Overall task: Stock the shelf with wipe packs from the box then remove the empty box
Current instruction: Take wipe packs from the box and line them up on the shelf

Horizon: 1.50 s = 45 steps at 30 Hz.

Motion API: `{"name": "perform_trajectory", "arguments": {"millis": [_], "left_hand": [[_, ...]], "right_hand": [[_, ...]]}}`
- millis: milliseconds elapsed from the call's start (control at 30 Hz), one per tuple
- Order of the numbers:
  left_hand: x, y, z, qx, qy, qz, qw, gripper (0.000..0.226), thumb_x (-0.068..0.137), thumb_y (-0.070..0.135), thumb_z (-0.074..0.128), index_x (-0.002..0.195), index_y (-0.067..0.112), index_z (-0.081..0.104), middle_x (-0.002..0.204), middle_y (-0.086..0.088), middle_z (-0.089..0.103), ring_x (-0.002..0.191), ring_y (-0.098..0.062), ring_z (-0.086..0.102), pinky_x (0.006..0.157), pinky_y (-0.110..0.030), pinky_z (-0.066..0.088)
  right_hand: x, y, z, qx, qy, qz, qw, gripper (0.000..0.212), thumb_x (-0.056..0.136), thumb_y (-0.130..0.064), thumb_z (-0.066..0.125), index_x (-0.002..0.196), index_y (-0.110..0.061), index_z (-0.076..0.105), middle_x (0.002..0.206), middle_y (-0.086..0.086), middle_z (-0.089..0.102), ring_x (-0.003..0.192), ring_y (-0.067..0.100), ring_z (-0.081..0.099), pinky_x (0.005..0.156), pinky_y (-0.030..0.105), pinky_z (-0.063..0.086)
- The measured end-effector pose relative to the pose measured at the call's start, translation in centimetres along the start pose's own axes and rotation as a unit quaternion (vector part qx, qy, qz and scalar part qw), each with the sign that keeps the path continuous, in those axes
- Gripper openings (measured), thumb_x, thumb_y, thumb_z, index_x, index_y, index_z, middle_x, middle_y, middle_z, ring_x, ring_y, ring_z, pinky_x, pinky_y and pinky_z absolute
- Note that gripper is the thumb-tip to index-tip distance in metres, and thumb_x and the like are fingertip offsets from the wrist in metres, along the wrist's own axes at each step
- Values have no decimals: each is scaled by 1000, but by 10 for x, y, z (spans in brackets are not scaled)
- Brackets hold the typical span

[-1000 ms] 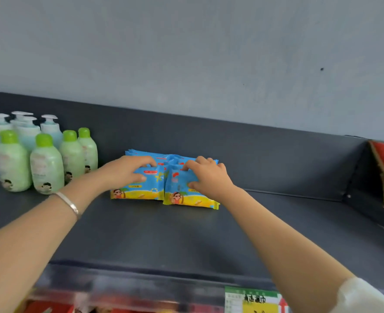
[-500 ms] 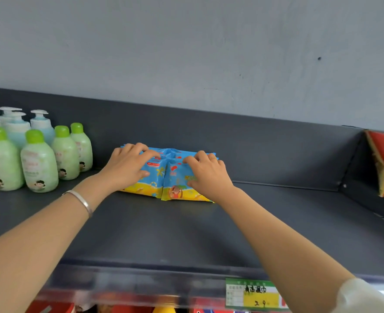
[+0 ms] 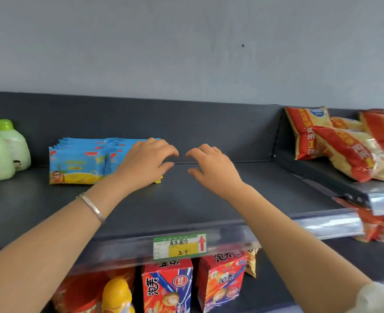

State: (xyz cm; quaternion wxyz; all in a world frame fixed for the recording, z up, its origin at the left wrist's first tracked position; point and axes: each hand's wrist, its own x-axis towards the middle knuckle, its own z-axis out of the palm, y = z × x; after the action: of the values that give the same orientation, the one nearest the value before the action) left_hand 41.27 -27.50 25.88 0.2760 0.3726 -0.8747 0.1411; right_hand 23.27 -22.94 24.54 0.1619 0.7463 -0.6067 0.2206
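Note:
Blue and yellow wipe packs (image 3: pixel 78 162) stand in two rows against the back of the dark grey shelf (image 3: pixel 186 204). My left hand (image 3: pixel 146 163) hovers in front of the right row with loosely curled fingers and holds nothing. My right hand (image 3: pixel 211 168) hangs above the bare shelf to the right of the packs, fingers also loosely curled and holding nothing. The box is not in view.
Pale green bottles (image 3: pixel 3 150) stand at the shelf's left end. Red and yellow snack bags (image 3: pixel 344 141) lie on the neighbouring shelf at right. A price tag (image 3: pixel 179 246) sits on the front rail. Red cartons (image 3: pixel 167 288) and a yellow bottle fill the shelf below.
Both hands have let go of the wipe packs and drawn back to the right. The view has swung right and down, bringing the snack bags and the lower shelf into sight.

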Motion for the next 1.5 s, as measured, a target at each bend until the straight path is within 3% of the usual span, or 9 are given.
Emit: {"name": "perform_trajectory", "arguments": {"millis": [333, 467, 700, 1000, 1233, 1333, 1500], "left_hand": [[37, 211, 47, -98, -3, 148, 984, 27, 92, 31, 54, 118, 26, 57, 113, 8, 60, 106, -16, 52, 87, -33, 35], [26, 300, 75, -132, -29, 206, 969, 26, 90, 29, 56, 114, 23, 60, 112, 3, 62, 104, -22, 55, 84, -36, 38], [-10, 412, 146, -146, -180, 254, 939, 31, 94, 34, 48, 125, 28, 50, 123, 6, 55, 115, -17, 49, 90, -32, 36], [-57, 465, 251, -143, -378, 258, 877, 31, 94, 31, 48, 124, 24, 50, 124, 1, 54, 118, -22, 49, 91, -36, 43], [-84, 470, 325, -159, -487, 266, 817, 31, 94, 29, 49, 125, 24, 50, 124, 0, 51, 115, -24, 49, 89, -37, 43], [-94, 475, 347, -162, -512, 280, 796, 31, 95, 30, 48, 125, 26, 50, 123, 1, 51, 116, -23, 49, 90, -37, 41], [-106, 485, 368, -166, -524, 309, 776, 31, 95, 30, 47, 126, 27, 49, 124, 2, 51, 117, -22, 48, 93, -37, 39]], "right_hand": [[-183, 147, -74, -60, 6, 144, 988, 39, 93, -29, 55, 131, -20, 49, 126, 3, 51, 116, 26, 47, 84, 37, 43], [-275, 193, -80, -58, -8, 212, 976, 37, 91, -27, 57, 127, -18, 53, 122, 5, 54, 113, 30, 50, 82, 39, 44], [-398, 247, -56, -43, -111, 323, 939, 37, 93, -29, 55, 129, -22, 50, 121, 4, 54, 115, 29, 49, 84, 39, 46], [-501, 278, 12, 15, -255, 451, 855, 34, 91, -28, 54, 124, -20, 51, 121, 6, 52, 114, 30, 51, 83, 39, 48], [-544, 274, 75, 77, -382, 502, 772, 45, 91, -25, 57, 134, -23, 46, 128, 6, 49, 121, 29, 48, 86, 39, 45], [-549, 270, 98, 88, -418, 498, 754, 45, 91, -22, 57, 134, -18, 45, 126, 10, 50, 119, 31, 49, 85, 38, 45], [-539, 266, 128, 58, -468, 455, 755, 37, 94, -10, 46, 131, -10, 44, 122, 14, 52, 116, 34, 48, 79, 38, 42]]}}
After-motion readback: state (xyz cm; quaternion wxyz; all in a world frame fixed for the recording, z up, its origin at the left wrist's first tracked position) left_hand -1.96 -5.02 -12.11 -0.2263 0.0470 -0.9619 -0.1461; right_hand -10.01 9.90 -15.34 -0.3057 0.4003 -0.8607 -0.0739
